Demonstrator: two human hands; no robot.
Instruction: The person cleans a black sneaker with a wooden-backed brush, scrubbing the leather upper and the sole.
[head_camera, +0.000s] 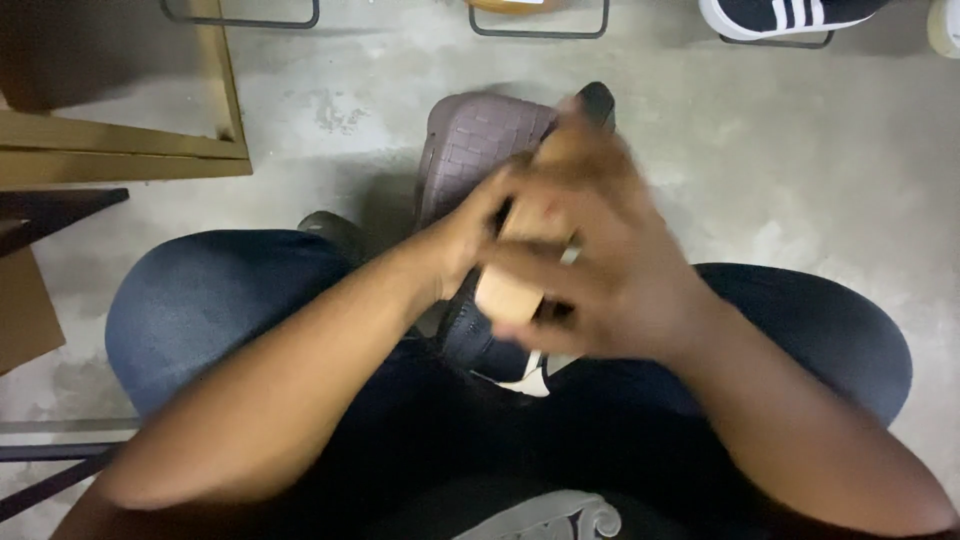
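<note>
I sit with my knees apart in blue jeans (200, 300). My left hand (462, 238) grips a dark shoe with a white sole edge (495, 352), held over my lap. My right hand (610, 275) is blurred and closed around a light wooden block (508, 292), probably a brush, pressed against the shoe. A dark tip (598, 100) sticks out above my right fingers. What is under my right palm is hidden.
A brown woven shoe (470, 145) lies on the concrete floor (800, 150) just beyond my hands. A gold-framed piece (120, 155) stands at the left with brown cardboard (22, 300) below it. A dark sneaker with white stripes (780, 15) and metal rack bars (540, 33) line the top edge.
</note>
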